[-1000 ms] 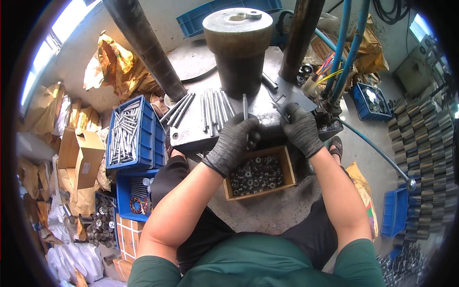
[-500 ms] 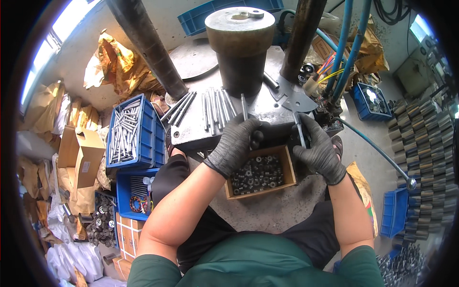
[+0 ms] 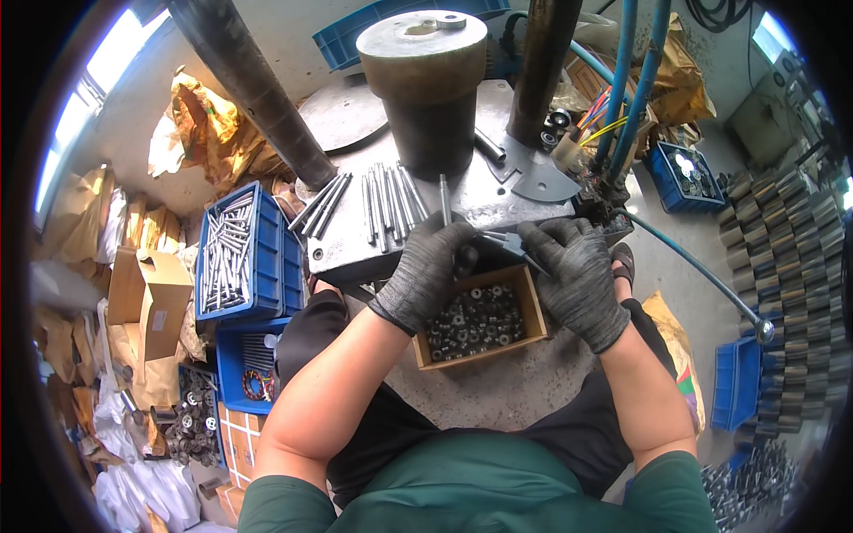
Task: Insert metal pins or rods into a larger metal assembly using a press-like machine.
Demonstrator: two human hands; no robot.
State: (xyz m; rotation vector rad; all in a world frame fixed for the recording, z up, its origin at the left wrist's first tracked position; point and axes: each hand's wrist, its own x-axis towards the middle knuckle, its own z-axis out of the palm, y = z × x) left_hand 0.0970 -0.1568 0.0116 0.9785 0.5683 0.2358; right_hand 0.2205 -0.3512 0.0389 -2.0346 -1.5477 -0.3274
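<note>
In my gloved left hand point(image 3: 425, 271) a slim metal shaft point(image 3: 445, 197) stands nearly upright, its top sticking out above the fingers. A dark round piece shows just below that grip, partly hidden by the fingers. My gloved right hand point(image 3: 576, 277) is closed around a slim silver metal tool point(image 3: 508, 241) with a wider end. It points left toward my left hand; its exact kind is unclear. Below both hands is a cardboard box point(image 3: 525, 348) of small dark round metal parts. More loose shafts point(image 3: 391, 202) lie in rows on the metal press table point(image 3: 342, 252).
A thick steel cylinder point(image 3: 423, 80) rises from the table between two dark columns point(image 3: 258, 93). Left stand a blue crate point(image 3: 277, 258) of shafts and a lower blue bin point(image 3: 231, 371). A flat metal plate point(image 3: 544, 182) and blue hoses point(image 3: 619, 107) are at the right.
My right hand has turned, swinging the silver tool from near upright to pointing left, closer to the left hand. My left hand still holds its shaft. The whole view has shifted slightly.
</note>
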